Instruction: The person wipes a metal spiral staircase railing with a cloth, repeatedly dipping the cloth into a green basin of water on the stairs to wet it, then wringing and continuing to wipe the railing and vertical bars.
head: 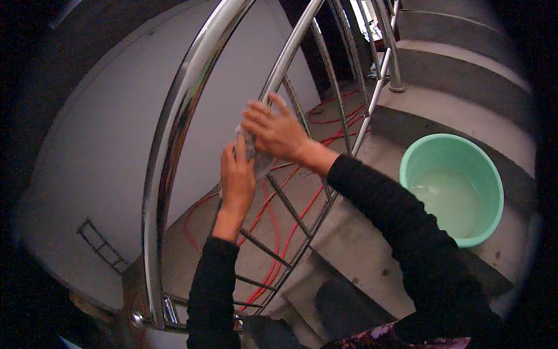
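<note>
Both my hands are at the middle rail of a stainless-steel stair railing. A pale, thin cloth or sheet is wrapped against that rail, partly hidden under my fingers. My right hand lies over the cloth from the right, slightly blurred, its fingers across the rail. Just below it, my left hand holds the lower part of the cloth against the rail, its fingers pointing up along it. To the left of both hands curves the thick polished handrail, which neither hand touches.
A mint-green plastic tub with cloudy water stands on a concrete step to my right. More curved steps rise beyond it. Red hoses or cables lie behind the balusters. A white wall is at the left.
</note>
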A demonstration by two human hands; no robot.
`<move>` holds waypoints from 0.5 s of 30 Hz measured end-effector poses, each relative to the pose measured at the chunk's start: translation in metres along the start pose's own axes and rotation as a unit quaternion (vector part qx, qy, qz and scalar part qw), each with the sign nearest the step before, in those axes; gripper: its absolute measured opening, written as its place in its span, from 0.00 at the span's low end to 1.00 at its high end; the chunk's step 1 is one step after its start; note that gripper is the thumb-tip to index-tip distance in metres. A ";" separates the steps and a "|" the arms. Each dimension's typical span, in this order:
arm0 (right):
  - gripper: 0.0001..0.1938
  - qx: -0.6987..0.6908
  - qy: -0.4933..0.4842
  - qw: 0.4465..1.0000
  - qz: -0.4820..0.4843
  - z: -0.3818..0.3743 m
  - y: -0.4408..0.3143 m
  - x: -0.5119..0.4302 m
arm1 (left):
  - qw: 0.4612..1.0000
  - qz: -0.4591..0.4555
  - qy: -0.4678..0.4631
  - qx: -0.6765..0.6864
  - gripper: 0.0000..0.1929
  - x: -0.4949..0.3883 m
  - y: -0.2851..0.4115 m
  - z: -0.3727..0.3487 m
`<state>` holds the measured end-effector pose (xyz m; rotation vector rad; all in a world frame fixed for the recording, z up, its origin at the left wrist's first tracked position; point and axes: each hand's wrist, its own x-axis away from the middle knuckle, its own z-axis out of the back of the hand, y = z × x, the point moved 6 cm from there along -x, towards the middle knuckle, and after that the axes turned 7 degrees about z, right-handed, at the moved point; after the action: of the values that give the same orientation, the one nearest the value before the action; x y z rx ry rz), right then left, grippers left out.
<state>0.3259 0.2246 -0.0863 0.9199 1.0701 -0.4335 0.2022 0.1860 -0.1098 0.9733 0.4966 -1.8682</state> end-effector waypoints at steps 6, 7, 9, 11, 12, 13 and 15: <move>0.15 0.049 -0.121 0.989 -0.070 0.021 0.085 -0.040 | 0.996 0.048 -0.043 0.066 0.28 -0.089 0.011 -0.016; 0.13 0.066 -0.087 0.991 -0.082 0.017 0.090 -0.041 | 0.995 0.066 -0.041 0.057 0.27 -0.093 0.012 -0.019; 0.13 0.096 -0.019 0.989 -0.106 0.012 0.088 -0.043 | 0.993 0.107 -0.040 0.039 0.25 -0.094 0.016 -0.027; 0.13 0.107 -0.007 0.989 -0.103 0.008 0.076 -0.042 | 0.992 0.121 -0.037 0.021 0.23 -0.088 0.021 -0.031; 0.14 0.111 0.003 0.989 -0.101 0.009 0.066 -0.044 | 0.991 0.127 -0.033 0.007 0.22 -0.085 0.020 -0.027; 0.14 0.072 0.023 0.993 -0.093 0.006 0.056 -0.045 | 0.993 0.118 -0.010 -0.011 0.22 -0.079 0.017 -0.023; 0.13 -0.007 0.063 0.995 -0.073 0.002 0.035 -0.040 | 0.993 0.100 0.038 -0.045 0.23 -0.058 0.008 -0.022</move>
<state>0.3335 0.2384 -0.0352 0.8685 1.2592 -0.4936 0.2326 0.2289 -0.0767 1.0001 0.5047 -1.6208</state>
